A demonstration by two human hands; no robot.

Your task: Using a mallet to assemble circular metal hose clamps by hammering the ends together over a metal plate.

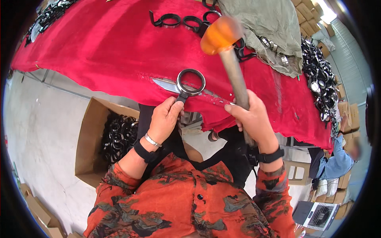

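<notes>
My left hand (164,119) is closed on the short black handle of a round ring piece (191,94), black with a silvery metal band, shaped like a magnifying-glass frame. The ring rests at the near edge of the red-covered table, over a worn patch with a flat metal strip (166,85) showing. In my right hand (254,118) is a mallet (234,73) with an orange head and a greyish shaft. Its head is raised above the table, slightly blurred, apart from the ring.
Several similar black rings (170,20) lie farther back on the red cloth (119,43). A cardboard box (85,146) of black rings stands at left. Grey-green sheeting (270,27) and a heap of rings (317,75) are at right, where a person in blue (335,162) sits.
</notes>
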